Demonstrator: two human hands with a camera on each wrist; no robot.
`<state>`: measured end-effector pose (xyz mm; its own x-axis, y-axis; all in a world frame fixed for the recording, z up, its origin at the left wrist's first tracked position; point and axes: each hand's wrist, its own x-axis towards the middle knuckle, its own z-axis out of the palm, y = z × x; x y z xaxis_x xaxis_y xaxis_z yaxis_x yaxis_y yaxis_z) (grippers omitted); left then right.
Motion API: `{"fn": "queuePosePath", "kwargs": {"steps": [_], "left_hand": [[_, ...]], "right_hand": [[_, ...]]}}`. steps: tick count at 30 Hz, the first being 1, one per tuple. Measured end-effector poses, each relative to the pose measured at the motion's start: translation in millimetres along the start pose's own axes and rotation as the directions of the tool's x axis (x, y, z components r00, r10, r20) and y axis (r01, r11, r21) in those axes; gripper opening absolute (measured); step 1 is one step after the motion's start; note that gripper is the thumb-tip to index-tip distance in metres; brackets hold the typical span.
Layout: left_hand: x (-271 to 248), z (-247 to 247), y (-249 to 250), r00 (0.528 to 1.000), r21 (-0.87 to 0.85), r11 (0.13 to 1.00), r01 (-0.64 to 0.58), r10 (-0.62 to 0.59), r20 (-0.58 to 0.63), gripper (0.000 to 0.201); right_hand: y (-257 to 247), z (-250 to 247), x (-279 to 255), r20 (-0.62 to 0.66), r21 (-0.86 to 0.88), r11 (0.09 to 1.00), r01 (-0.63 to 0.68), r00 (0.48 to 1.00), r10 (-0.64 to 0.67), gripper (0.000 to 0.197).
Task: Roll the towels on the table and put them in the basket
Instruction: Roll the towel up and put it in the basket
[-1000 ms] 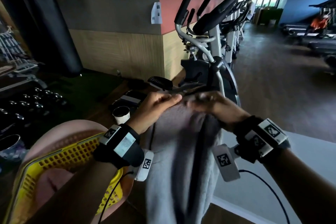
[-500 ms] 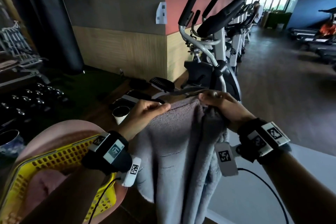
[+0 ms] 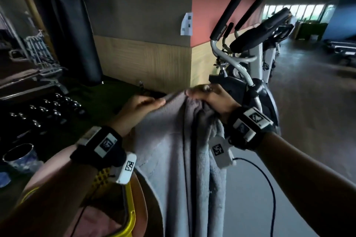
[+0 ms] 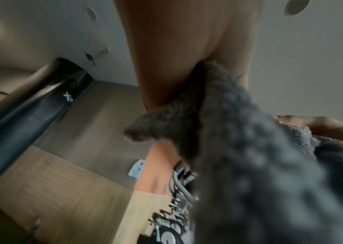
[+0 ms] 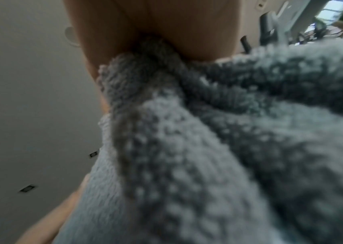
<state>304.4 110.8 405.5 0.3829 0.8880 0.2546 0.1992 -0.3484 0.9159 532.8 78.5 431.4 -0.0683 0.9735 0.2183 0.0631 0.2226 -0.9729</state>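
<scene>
Head view: left hand (image 3: 139, 108) and right hand (image 3: 211, 98) each pinch the top edge of the fluffy grey towel (image 3: 173, 159), which hangs below the fingers beside the yellow plastic basket (image 3: 130, 215).

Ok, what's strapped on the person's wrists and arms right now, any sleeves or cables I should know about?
Both forearms are bare, no sleeves. Each wrist carries a black strap with white rectangular modules bearing black-and-white square markers; the right one matches. A white tagged block hangs under each wrist, and thin black cables run from them, the clearest looping below the right block.
</scene>
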Motion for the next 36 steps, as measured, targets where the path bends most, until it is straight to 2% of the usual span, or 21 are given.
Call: {"fn": "queuePosePath", "kwargs": {"steps": [2, 4, 5, 8, 10, 12, 13, 16, 19, 22, 25, 27, 28, 29, 31, 33, 35, 36], "left_hand": [[30, -30, 6, 0.998, 0.01, 1.0, 0.002, -0.002, -0.066, 0.029], [56, -54, 14, 0.993, 0.039, 0.999, -0.002, 0.007, -0.116, 0.037], [69, -64, 18, 0.989, 0.055, 0.998, -0.011, 0.019, -0.148, 0.035], [113, -81, 38, 0.951, 0.093, 0.993, -0.078, 0.102, -0.291, 0.027], [145, -86, 52, 0.916, 0.097, 0.988, -0.121, 0.149, -0.372, 0.031], [174, -90, 55, 0.893, 0.1, 0.989, -0.112, 0.144, -0.426, 0.036], [185, -90, 52, 0.889, 0.107, 0.989, -0.1, 0.138, -0.438, 0.032], [191, -78, 30, 0.875, 0.257, 0.966, 0.001, 0.123, -0.467, 0.024], [174, -61, -19, 0.879, 0.401, 0.906, 0.14, 0.073, -0.472, 0.03], [139, -32, -75, 0.907, 0.442, 0.857, 0.265, -0.067, -0.415, 0.035], [89, -1, -128, 0.887, 0.426, 0.823, 0.375, -0.184, -0.424, 0.027], [55, 25, -162, 0.888, 0.444, 0.797, 0.41, -0.236, -0.395, 0.039], [36, 43, -184, 0.883, 0.447, 0.782, 0.436, -0.276, -0.379, 0.046], [18, 63, -203, 0.858, 0.421, 0.759, 0.497, -0.354, -0.373, 0.051], [-21, 114, -246, 0.775, 0.332, 0.703, 0.629, -0.531, -0.342, 0.054], [-51, 178, -260, 0.735, 0.3, 0.672, 0.677, -0.638, -0.229, 0.044], [-72, 247, -264, 0.711, 0.258, 0.68, 0.686, -0.702, -0.042, 0.03], [-78, 282, -268, 0.715, 0.25, 0.704, 0.665, -0.697, 0.058, 0.027]], "right_hand": [[-11, 12, 45, -0.024, -0.005, 0.999, 0.039, 0.999, -0.039, 0.014], [-25, 24, 88, -0.064, 0.051, 0.993, 0.106, 0.993, -0.102, 0.015], [-33, 30, 109, -0.073, 0.094, 0.987, 0.131, 0.99, -0.125, 0.016], [-53, 42, 167, -0.048, 0.059, 0.987, 0.151, 0.988, -0.148, 0.038], [-56, 44, 201, 0.017, 0.007, 0.988, 0.155, 0.988, -0.155, 0.046], [-51, 38, 230, 0.036, -0.02, 0.981, 0.192, 0.981, -0.191, 0.045], [-46, 33, 242, 0.034, -0.032, 0.975, 0.222, 0.975, -0.221, 0.04], [-19, 5, 271, 0.06, -0.09, 0.954, 0.286, 0.958, -0.281, 0.019], [30, -34, 291, 0.163, -0.246, 0.929, 0.276, 0.957, -0.241, 0.03], [95, -81, 303, 0.174, -0.467, 0.863, 0.191, 0.977, -0.122, 0.036], [154, -133, 291, 0.095, -0.745, 0.661, 0.084, 0.995, -0.019, 0.028], [187, -163, 269, 0.056, -0.801, 0.598, 0.002, 0.996, 0.071, 0.036], [200, -174, 253, 0.09, -0.82, 0.572, 0.009, 0.99, 0.113, 0.04], [212, -181, 233, 0.108, -0.838, 0.546, -0.004, 0.979, 0.174, 0.043], [245, -196, 195, 0.14, -0.856, 0.518, -0.005, 0.96, 0.241, 0.049], [287, -213, 154, 0.183, -0.905, 0.423, 0.041, 0.936, 0.302, 0.057], [330, -240, 107, 0.123, -0.968, 0.25, -0.004, 0.864, 0.489, 0.048], [349, -258, 83, 0.08, -0.987, 0.162, -0.016, 0.821, 0.565, 0.045]]}}
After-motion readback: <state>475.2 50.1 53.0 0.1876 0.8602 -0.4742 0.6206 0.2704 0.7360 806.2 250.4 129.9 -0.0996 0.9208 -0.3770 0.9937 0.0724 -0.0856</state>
